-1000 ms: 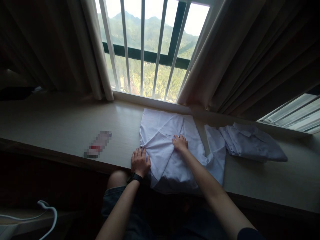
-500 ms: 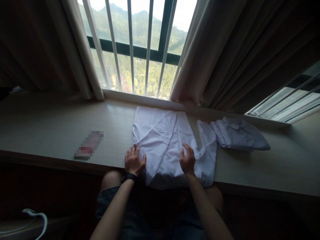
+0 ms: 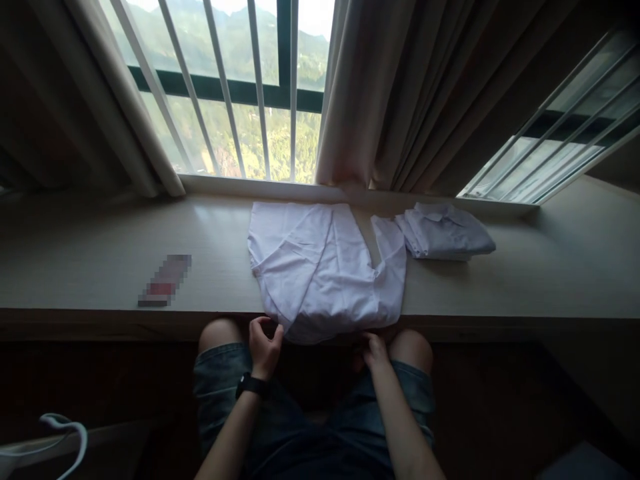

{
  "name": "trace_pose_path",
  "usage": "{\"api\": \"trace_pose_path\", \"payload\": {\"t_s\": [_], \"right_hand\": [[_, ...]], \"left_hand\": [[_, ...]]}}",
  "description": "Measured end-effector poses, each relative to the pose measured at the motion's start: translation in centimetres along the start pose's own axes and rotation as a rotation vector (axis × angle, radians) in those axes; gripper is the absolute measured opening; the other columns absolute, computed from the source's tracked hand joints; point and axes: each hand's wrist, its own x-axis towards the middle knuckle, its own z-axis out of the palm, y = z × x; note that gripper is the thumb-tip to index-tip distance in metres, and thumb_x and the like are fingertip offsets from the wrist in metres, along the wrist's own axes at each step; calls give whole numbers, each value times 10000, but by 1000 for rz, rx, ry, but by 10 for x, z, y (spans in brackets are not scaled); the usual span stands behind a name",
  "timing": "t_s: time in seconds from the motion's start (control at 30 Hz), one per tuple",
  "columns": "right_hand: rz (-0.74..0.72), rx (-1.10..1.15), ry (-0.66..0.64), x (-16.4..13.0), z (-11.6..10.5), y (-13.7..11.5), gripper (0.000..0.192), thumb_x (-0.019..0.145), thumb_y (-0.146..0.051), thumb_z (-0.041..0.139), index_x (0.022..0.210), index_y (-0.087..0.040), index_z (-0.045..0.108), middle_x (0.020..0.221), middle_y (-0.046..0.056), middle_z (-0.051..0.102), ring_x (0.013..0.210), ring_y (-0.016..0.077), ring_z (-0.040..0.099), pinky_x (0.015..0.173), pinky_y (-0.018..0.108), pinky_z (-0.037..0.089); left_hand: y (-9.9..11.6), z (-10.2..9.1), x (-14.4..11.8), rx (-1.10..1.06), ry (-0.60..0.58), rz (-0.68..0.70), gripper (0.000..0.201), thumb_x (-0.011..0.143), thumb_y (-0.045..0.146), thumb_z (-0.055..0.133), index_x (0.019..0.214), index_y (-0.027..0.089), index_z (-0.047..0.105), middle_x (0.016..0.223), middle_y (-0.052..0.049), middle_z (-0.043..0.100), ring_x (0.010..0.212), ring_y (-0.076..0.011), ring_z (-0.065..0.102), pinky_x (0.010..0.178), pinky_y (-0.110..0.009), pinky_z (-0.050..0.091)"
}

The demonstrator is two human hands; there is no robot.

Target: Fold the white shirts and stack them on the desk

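A white shirt [image 3: 320,273] lies spread on the ledge, one part folded diagonally across it and another sticking out on the right. Its near edge hangs over the ledge's front. My left hand [image 3: 265,348], with a black band on the wrist, is at the near left corner of the shirt. Its fingers are curved and the thumb stands apart from them, close to the cloth. Below the near right edge is my right hand [image 3: 374,351], fingers bent toward the hem. Their tips are shaded and partly hidden, so a grip on the cloth cannot be made out.
A folded stack of white clothing [image 3: 447,233] sits right of the shirt. A blurred-out flat object [image 3: 165,280] lies on the left of the ledge [image 3: 90,267]. Behind are a barred window and curtains [image 3: 400,87]. A white curved strip [image 3: 75,440] shows at lower left.
Both hands have come off the top of the shirt and moved down toward me, to its near edge below the ledge's front. The view has shifted slightly to the right.
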Motion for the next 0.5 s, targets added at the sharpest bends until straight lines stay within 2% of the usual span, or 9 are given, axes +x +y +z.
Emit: {"api": "trace_pose_path", "payload": {"t_s": [0.1,0.2,0.27,0.37,0.43,0.5], "right_hand": [[32,-8,-36,-4,-3,2,268,496,-267,764,725,-156,678,645,28,676,742,251,671,659,357,548],[28,-31,-67,-10,-1,8,337,493,-294,787,789,-149,716,717,30,713,807,255,680,722,364,552],[2,-42,-39,-12,3,12,365,503,-326,794,814,-148,723,749,31,725,823,252,679,746,362,550],[-36,-70,50,-14,6,17,368,529,-367,796,805,-141,705,728,35,717,780,238,670,718,348,545],[-48,-113,98,-19,4,20,349,560,-407,796,766,-153,676,638,17,676,690,216,648,661,329,535],[-72,-184,112,-32,2,24,345,619,-483,777,697,-184,625,500,-22,572,558,184,587,581,306,508]], "left_hand": [[-1,13,-10,-57,-246,-246,446,753,312,728,1120,136,547,1147,-159,660,1065,-279,644,917,-384,506],[1,17,0,-45,-338,-271,367,710,261,770,1016,141,608,1016,-135,720,959,-280,692,819,-334,521],[3,12,3,0,-319,-277,317,734,280,752,994,153,623,989,-135,726,947,-303,694,799,-342,509],[7,3,-6,101,-159,-256,379,836,275,627,1191,158,567,991,-131,716,941,-305,694,793,-351,497],[10,1,-16,159,-67,-156,529,860,218,559,1373,155,446,1026,-122,705,946,-286,694,802,-345,501],[12,2,-26,195,-51,-5,631,865,182,529,1470,168,353,1121,-129,679,1018,-280,678,849,-352,506]]}}
